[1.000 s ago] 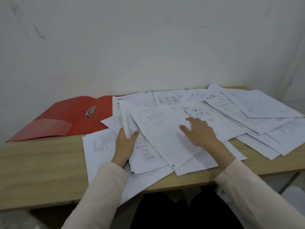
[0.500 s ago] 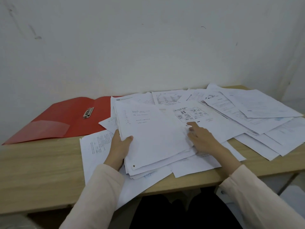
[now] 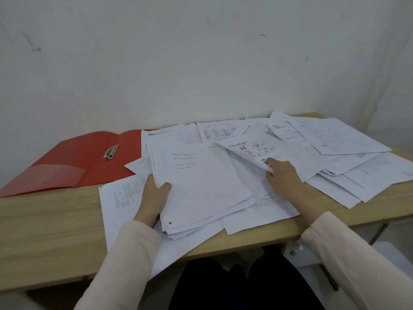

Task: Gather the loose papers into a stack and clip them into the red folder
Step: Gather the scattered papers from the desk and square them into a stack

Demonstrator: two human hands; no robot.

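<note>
A gathered stack of white papers (image 3: 201,182) lies in front of me, and my left hand (image 3: 154,198) grips its left edge with the thumb on top. My right hand (image 3: 283,175) pinches the near corner of a printed sheet (image 3: 250,151) just right of the stack and lifts it off the pile. Loose papers (image 3: 335,153) are spread over the right half of the wooden table (image 3: 49,222). The red folder (image 3: 73,159) lies open at the back left, with its metal clip (image 3: 110,152) on the inside.
One sheet (image 3: 120,198) lies under my left wrist and hangs over the table's front edge. A white wall stands right behind the table. My dark-clothed legs are below the front edge. Bare wood shows at the front left.
My right hand has slid right off the stack and taken the corner of the pictured sheet, lifting it. My left hand keeps its grip on the squared stack.
</note>
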